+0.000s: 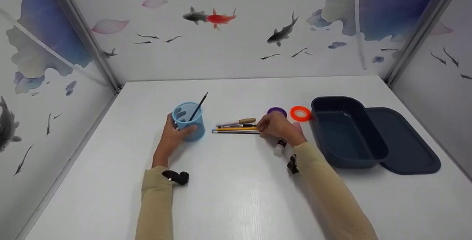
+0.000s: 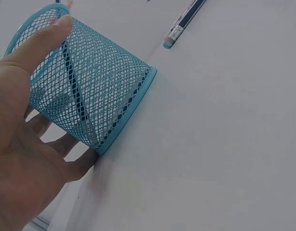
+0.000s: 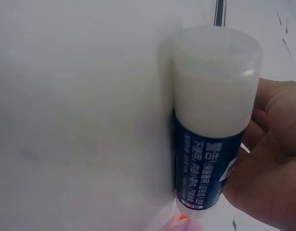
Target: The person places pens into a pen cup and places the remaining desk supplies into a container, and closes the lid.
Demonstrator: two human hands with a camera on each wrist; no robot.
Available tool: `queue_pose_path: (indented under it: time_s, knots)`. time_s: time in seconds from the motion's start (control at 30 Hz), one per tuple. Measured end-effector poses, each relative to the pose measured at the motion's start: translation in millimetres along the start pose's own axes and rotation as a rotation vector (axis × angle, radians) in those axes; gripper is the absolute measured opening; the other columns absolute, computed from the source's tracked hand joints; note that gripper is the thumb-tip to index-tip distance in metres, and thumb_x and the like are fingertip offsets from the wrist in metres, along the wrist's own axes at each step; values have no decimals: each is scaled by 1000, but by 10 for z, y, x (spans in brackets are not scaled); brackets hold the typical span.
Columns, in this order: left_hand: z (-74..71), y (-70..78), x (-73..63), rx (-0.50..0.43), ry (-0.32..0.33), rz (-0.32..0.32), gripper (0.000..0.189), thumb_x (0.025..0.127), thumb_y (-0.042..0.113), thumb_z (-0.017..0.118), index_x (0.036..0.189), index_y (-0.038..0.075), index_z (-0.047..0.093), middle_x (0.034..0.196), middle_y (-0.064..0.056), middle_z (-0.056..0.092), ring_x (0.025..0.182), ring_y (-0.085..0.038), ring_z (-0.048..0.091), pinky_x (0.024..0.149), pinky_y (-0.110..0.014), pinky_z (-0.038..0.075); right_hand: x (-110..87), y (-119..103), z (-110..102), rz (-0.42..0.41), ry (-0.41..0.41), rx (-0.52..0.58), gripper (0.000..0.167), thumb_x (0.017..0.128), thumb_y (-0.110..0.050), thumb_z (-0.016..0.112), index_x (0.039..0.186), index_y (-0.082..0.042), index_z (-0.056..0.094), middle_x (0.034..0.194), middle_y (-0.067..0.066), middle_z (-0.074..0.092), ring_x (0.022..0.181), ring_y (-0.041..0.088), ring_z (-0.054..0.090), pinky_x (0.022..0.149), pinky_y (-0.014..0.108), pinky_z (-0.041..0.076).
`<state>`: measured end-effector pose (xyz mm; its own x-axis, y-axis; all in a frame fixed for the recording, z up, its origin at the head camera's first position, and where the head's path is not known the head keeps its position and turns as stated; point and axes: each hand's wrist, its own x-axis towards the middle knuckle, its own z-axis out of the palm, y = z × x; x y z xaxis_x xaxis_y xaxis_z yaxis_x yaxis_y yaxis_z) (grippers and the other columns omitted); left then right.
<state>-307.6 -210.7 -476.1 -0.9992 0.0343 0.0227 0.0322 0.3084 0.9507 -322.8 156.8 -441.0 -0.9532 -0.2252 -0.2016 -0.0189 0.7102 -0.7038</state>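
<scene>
My left hand (image 1: 173, 135) grips a light blue mesh pen cup (image 2: 104, 77), thumb on one side and fingers around the other. A dark pencil (image 1: 199, 106) leans inside the cup, tip up. Over the right ends of a small row of pens and pencils, my right hand (image 1: 278, 125) has its fingertips curled together and seems to pinch a pencil. Its fingertips are partly hidden in the right wrist view by a glue stick (image 3: 210, 96) in front. The row includes a yellow pencil (image 1: 236, 129), a black pencil (image 1: 236, 132) and a brown-capped pen (image 1: 247, 121).
Beyond my right hand lie a purple tape roll (image 1: 276, 110) and an orange tape roll (image 1: 300, 113). A dark blue bin (image 1: 350, 162) stands at the right, with its flat lid (image 1: 409, 140) beside it. White printed walls border the white table (image 1: 221, 195).
</scene>
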Motion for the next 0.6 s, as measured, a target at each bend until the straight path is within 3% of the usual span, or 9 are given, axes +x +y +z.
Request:
queue_pose_path:
  time_s: [0.27,0.6]
  knots:
    - [4,-4,17,-5,15,27,104,82,38,83,158,13,17,164,-11,28,156,-32,19,128,-50,19,25,-10,-10,-36,-12,-41,21,86,-6,77,107,-12,77,104,8,72,91,22,61,86,31,58]
    - [-8,6,-8,-5,-5,20,106,84,40,81,160,16,12,165,-11,25,156,-31,19,128,-50,19,-25,-171,-111,-51,-66,-101,24,90,-7,72,114,-11,74,110,9,70,97,22,60,94,35,58]
